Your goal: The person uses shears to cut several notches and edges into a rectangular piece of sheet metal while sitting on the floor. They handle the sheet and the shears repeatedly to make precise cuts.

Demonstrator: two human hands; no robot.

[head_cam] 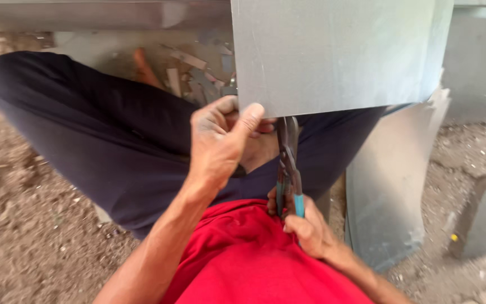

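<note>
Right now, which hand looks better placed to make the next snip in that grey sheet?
The right hand, probably. It already grips the blue-handled snips, whose blades meet the lower edge of the grey metal sheet. The left hand pinches that edge beside the blades, steadying it.

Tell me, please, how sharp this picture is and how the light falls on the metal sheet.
Head view: the left hand and the snips look slightly soft from motion blur; the grey metal sheet is evenly lit and matte, without glare; the scraps on the ground behind it are blurred.
</note>
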